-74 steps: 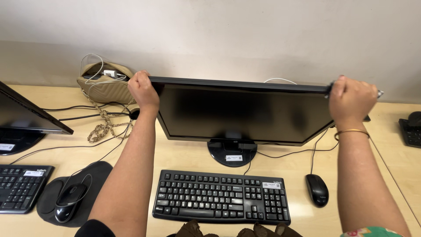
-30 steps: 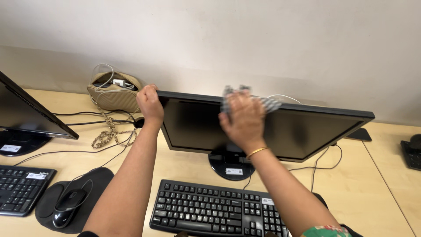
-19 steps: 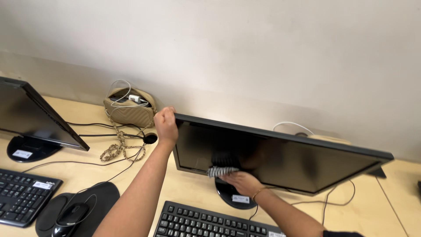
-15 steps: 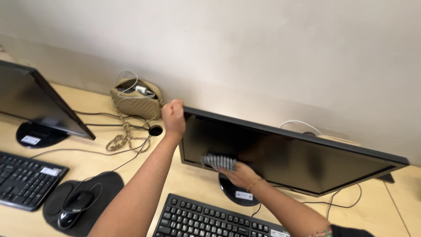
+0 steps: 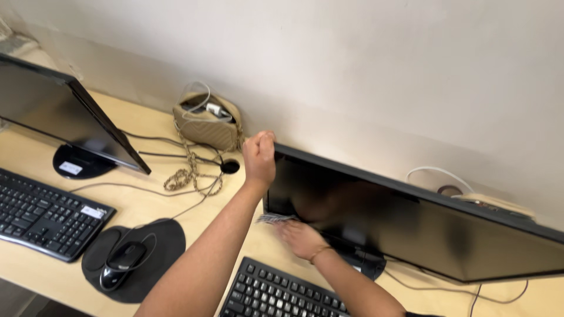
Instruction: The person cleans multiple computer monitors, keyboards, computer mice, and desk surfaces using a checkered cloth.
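A black flat monitor (image 5: 411,217) stands on the light wooden desk (image 5: 153,199), its screen dark. My left hand (image 5: 259,157) grips the monitor's top left corner. My right hand (image 5: 298,238) is lower, near the screen's bottom left corner, pressing a grey-and-white patterned cloth (image 5: 274,219) against the bottom edge. The hand and cloth are blurred. A black keyboard (image 5: 282,293) lies in front of the monitor, under my right forearm.
A second monitor (image 5: 64,111) and keyboard (image 5: 41,214) sit at the left. A black mouse (image 5: 122,258) rests on a dark pad. A beige quilted bag (image 5: 207,123) with a chain strap and white cable leans at the wall. Cables cross the desk.
My right hand moved with the cloth from the monitor's top right corner, across the top edge, down to the screen's lower left. My left hand kept its grip. The view shifted right.
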